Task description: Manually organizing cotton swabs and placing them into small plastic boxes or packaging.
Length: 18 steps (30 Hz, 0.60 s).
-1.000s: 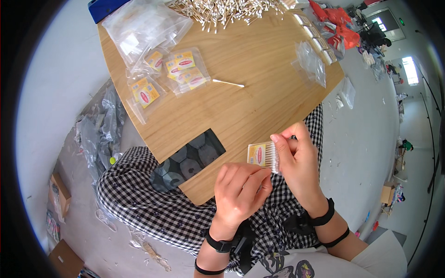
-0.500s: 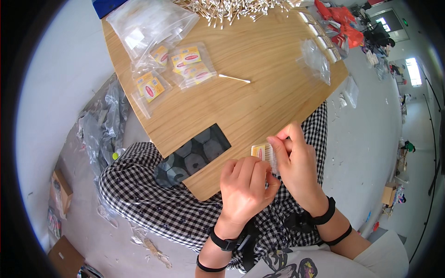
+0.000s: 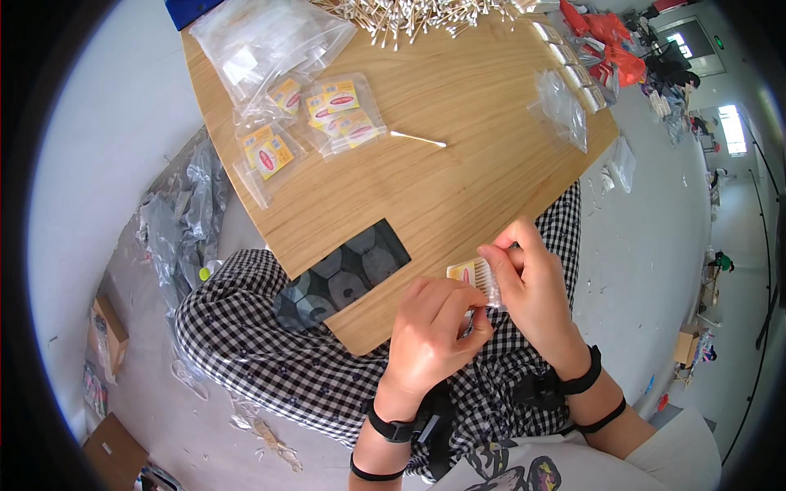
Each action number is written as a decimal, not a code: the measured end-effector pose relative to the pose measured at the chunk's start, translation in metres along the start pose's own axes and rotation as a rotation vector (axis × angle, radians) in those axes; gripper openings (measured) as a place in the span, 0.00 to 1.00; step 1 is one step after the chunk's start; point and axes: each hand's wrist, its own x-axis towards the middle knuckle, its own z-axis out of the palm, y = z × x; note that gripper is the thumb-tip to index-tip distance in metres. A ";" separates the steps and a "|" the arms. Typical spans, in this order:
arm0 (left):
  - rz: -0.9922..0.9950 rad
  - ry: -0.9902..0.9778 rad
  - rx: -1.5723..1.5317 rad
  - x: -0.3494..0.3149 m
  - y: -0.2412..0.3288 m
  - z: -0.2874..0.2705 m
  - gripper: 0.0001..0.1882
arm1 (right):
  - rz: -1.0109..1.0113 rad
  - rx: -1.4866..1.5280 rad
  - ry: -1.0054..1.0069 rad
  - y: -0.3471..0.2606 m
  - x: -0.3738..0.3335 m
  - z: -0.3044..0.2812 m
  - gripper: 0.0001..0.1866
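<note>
Between my hands, just off the near edge of the wooden table (image 3: 458, 196), is a small clear pack of cotton swabs (image 3: 486, 282) with a yellow label. My left hand (image 3: 436, 331) pinches its lower edge, fingers curled over it. At its upper right side my right hand (image 3: 528, 290) grips with thumb and forefinger. The swabs inside lie in a neat row; part of the pack is hidden behind my fingers. A single loose cotton swab (image 3: 418, 139) lies on the tabletop beyond my hands.
Clear bags with yellow cards (image 3: 342, 114) lie at the table's left, near larger plastic bags (image 3: 270, 49). A heap of cotton swabs (image 3: 417, 16) covers the far edge. Filled packs (image 3: 565, 56) line the far right beside an empty clear bag (image 3: 561, 110). A dark cutout (image 3: 360, 266) opens near me.
Both hands have shifted very slightly, and more of the swab row now shows between them. The pack stays held by both.
</note>
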 end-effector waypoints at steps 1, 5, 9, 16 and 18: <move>-0.002 -0.001 0.001 0.000 -0.001 -0.001 0.12 | 0.037 0.039 -0.028 0.002 0.000 -0.001 0.11; -0.028 -0.006 -0.046 0.000 -0.003 -0.002 0.14 | 0.147 0.146 -0.083 0.006 0.002 -0.006 0.10; 0.054 -0.016 0.013 -0.001 -0.005 0.000 0.14 | 0.189 0.160 -0.106 0.008 0.001 -0.006 0.10; 0.065 -0.014 0.045 -0.002 -0.001 0.003 0.13 | 0.328 0.256 -0.146 0.007 0.005 -0.009 0.10; 0.002 -0.012 0.029 -0.002 0.001 0.004 0.13 | 0.338 0.266 -0.135 0.007 0.005 -0.008 0.10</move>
